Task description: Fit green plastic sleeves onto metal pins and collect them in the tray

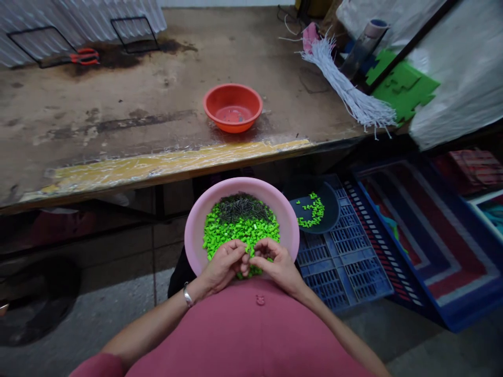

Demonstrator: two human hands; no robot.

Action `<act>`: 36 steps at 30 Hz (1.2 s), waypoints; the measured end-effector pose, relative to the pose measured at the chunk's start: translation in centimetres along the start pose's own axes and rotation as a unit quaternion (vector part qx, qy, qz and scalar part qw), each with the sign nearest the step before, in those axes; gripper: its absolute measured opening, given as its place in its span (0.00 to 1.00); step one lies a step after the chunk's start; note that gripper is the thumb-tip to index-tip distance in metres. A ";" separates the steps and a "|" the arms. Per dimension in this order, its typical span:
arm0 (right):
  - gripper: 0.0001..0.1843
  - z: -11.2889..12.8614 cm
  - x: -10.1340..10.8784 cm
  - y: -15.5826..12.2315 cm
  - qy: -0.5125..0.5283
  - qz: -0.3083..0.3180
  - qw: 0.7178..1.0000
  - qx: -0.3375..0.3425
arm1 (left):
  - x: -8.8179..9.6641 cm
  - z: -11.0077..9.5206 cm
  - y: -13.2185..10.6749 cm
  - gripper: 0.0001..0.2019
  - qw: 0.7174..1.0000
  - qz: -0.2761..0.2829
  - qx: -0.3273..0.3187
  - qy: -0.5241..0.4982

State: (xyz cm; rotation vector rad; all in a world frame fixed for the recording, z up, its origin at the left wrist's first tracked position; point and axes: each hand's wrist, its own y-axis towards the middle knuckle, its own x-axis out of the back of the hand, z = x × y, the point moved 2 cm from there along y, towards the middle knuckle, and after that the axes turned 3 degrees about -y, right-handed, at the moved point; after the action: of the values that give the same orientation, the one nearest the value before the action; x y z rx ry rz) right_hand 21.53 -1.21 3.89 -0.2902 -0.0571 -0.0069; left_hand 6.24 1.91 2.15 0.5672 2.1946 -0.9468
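Observation:
A pink basin (pixel 196 220) rests on my lap, filled with small bright green plastic pieces (pixel 239 228) in front and a heap of thin dark metal pins (pixel 243 205) at the back. Both hands meet over the near edge of the green pile. My left hand (pixel 223 264), with a silver bracelet at the wrist, has its fingers curled in a pinch. My right hand (pixel 275 262) is curled too, fingertips touching the left hand's. What the fingers hold is too small to make out.
A worn wooden workbench (pixel 118 120) stands ahead with an orange bowl (pixel 233 107), red-handled pliers (pixel 84 56) and a bundle of white cords (pixel 353 97). To my right a dark dish (pixel 328 212) with a few green pieces sits on a blue crate (pixel 341 262).

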 end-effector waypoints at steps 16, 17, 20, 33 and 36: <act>0.02 0.5 -0.1 -0.1 -0.089 -0.057 0.987 0.117 | 0.4 0.5 0.5 0.14 1.000 -0.001 -0.001 0.000; 0.02 0.6 -0.1 -0.1 -0.104 -0.054 0.984 0.132 | 0.4 0.5 0.5 0.14 1.000 -0.001 0.002 0.003; 0.02 0.9 0.0 -0.2 -0.141 -0.042 0.975 0.165 | 0.2 0.6 0.6 0.16 1.000 0.006 0.010 0.028; 0.20 4.2 9.8 0.6 -0.424 -0.384 0.773 0.274 | 4.2 -4.5 1.1 0.04 0.684 -0.127 -0.185 0.694; 0.14 3.9 5.3 2.1 -0.405 -0.203 0.837 0.307 | 4.8 -5.7 1.7 0.06 0.586 -0.153 -0.147 0.782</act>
State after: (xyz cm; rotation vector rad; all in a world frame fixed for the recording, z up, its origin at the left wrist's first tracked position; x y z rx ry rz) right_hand 26.65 1.95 7.36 0.3919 -0.9551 -0.2866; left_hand 1.67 7.91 0.84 1.1083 4.0022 0.1406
